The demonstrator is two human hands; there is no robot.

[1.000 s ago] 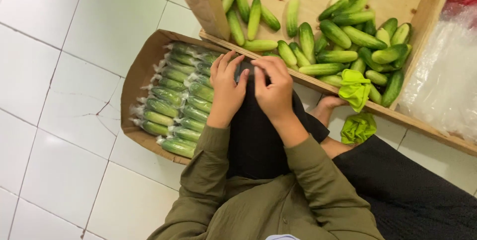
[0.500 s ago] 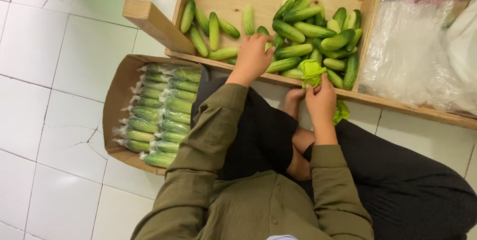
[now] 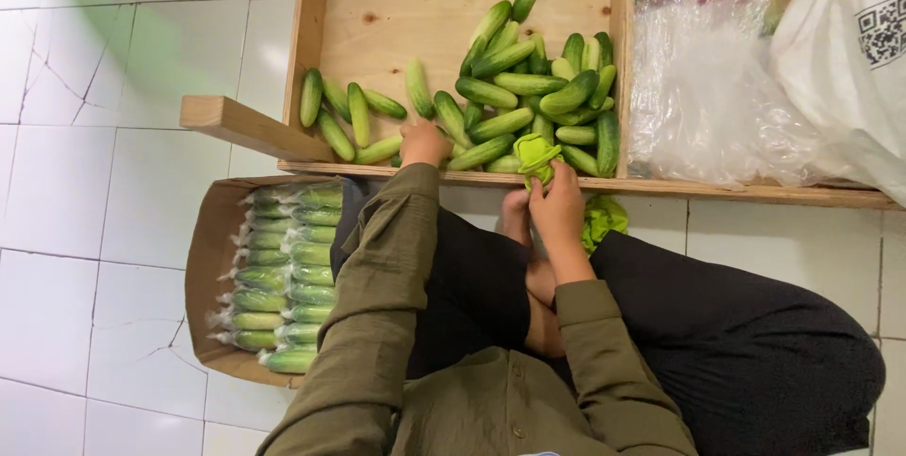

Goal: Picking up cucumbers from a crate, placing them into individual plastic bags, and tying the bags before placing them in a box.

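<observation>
Green cucumbers (image 3: pixel 514 88) lie piled in the wooden crate (image 3: pixel 396 3). The left hand (image 3: pixel 424 143) reaches among them, its grip hidden. The right hand (image 3: pixel 559 209) pinches the lime-green bags (image 3: pixel 535 151) on the crate's rim, above the carton of wrapped cucumbers (image 3: pixel 283 277).

Left hand (image 3: pixel 424 143) on cucumbers (image 3: pixel 510 97) in wooden crate (image 3: pixel 396 3); right hand (image 3: pixel 559 211) apparently pinching green bag (image 3: pixel 535 154) at crate edge.

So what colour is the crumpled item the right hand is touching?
Bright lime green; the crumpled item under the right hand shows best in the head view.
</observation>
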